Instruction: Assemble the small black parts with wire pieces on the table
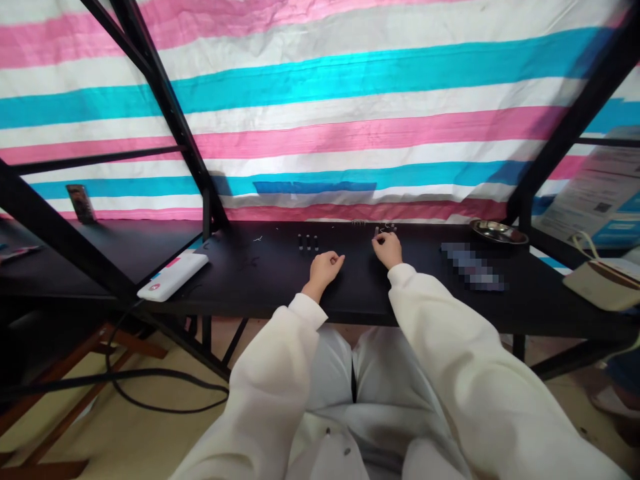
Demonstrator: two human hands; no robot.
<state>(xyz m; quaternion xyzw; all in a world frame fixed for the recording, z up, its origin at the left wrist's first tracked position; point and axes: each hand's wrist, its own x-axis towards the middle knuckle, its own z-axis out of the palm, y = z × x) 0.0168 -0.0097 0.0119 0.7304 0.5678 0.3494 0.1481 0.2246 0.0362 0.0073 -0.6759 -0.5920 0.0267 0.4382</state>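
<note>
My left hand [327, 269] rests low over the black tabletop, fingers curled in and thumb pointing right; nothing shows in it. Just beyond it, three small dark cylinders [308, 243] with pale lower ends stand in a row, apart from the hand. My right hand [389, 251] reaches farther back, its fingers bent together. At its fingertips is a small grey cylinder [377, 231]; whether they grip it I cannot tell. More small grey pieces [394, 229] and a thin pale strand lie right behind that hand.
Along the table's [270, 283] back edge sits a row of tiny pieces [359, 223]. A shiny metal dish [499, 232] and a blurred-out item [473, 267] are on the right, a white power bank [173, 276] on the left. Black metal posts [170, 107] frame the table.
</note>
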